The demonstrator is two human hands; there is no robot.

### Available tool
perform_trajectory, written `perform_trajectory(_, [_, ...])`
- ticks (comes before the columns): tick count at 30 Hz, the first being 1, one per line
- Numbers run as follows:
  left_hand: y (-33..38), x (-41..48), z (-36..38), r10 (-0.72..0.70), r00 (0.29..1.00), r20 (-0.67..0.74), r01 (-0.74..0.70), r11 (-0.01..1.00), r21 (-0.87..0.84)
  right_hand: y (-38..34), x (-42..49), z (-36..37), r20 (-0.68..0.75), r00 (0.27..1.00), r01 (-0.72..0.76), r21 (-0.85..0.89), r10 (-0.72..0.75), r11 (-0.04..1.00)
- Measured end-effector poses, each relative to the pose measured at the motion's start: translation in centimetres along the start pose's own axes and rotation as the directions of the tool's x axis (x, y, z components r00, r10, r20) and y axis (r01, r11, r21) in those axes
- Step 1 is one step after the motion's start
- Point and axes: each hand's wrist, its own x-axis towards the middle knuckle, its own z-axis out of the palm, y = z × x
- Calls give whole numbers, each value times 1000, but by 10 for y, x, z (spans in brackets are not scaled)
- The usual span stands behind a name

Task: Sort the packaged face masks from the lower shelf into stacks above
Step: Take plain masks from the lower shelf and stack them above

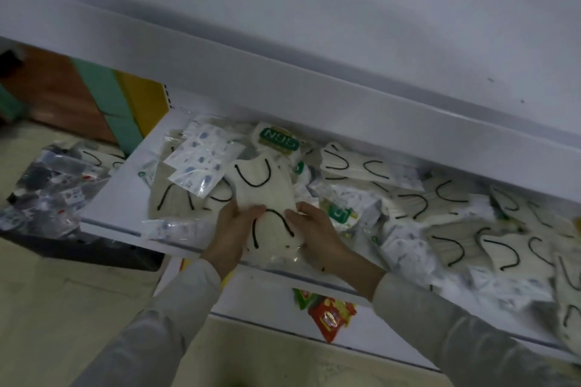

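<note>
A cream face mask with black ear loops, in a clear packet [267, 195], lies lengthwise over the front of the lower shelf [113, 198]. My left hand [234, 231] grips its left side and my right hand [314, 229] grips its right side, thumbs on top. Around it the shelf is heaped with several more cream masks with black loops [452, 198], white packets with blue print [201, 163] and green-labelled packets [278, 135]. The white upper shelf [345, 97] runs above, and its top surface is hidden.
A dark bin [47, 192] full of mixed packets stands on the floor to the left. Red and yellow snack packets [330, 314] lie on a lower ledge under the shelf. Coloured panels rise at the back left. Pale floor lies below.
</note>
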Motion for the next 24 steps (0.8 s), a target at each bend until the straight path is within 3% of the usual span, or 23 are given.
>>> perform_trajectory(2, [-11, -2, 8, 47, 999, -2, -47, 997, 67, -3, 4, -33, -35, 999, -27, -36, 26, 999])
perform_trajectory(4, [-19, -2, 14, 75, 997, 9, -75, 991, 114, -5, 24, -75, -254, 966, -40, 8, 41, 999])
perform_trajectory(6, [-24, -2, 18, 87, 996, 13, -88, 990, 112, -6, 46, -112, -470, 882, -21, 41, 38, 999])
perform_trajectory(7, [-25, -1, 20, 87, 996, 12, -88, 992, 95, -7, 55, -126, -546, 837, -27, -21, 11, 999])
perform_trajectory(9, [-27, -1, 22, 100, 995, 2, -100, 992, 73, -9, 72, -147, -615, 774, -99, -350, -149, 932])
perform_trajectory(10, [-27, -2, 22, 110, 994, -4, -109, 992, 66, -14, 78, -155, -581, 768, -117, -543, -271, 832])
perform_trajectory(12, [-28, -2, 19, 134, 991, -8, -133, 989, 69, -24, 86, -162, -356, 852, -82, -816, -385, 572])
perform_trajectory(14, [-30, -2, 17, 140, 990, -8, -140, 988, 66, -30, 92, -164, -151, 950, -23, -907, -274, 421])
perform_trajectory(16, [-32, -2, 16, 138, 990, -21, -137, 989, 62, -39, 91, -163, -31, 989, 33, -907, -145, 421])
perform_trajectory(19, [-33, -2, 17, 125, 991, -44, -123, 991, 50, -53, 88, -165, 129, 990, 139, -893, -52, 429])
perform_trajectory(21, [-35, -2, 17, 123, 991, -52, -120, 991, 56, -58, 84, -164, 141, 990, 140, -919, -24, 370])
perform_trajectory(24, [-39, -3, 20, 119, 991, -59, -115, 991, 64, -55, 88, -169, 43, 986, 100, -927, -162, 360])
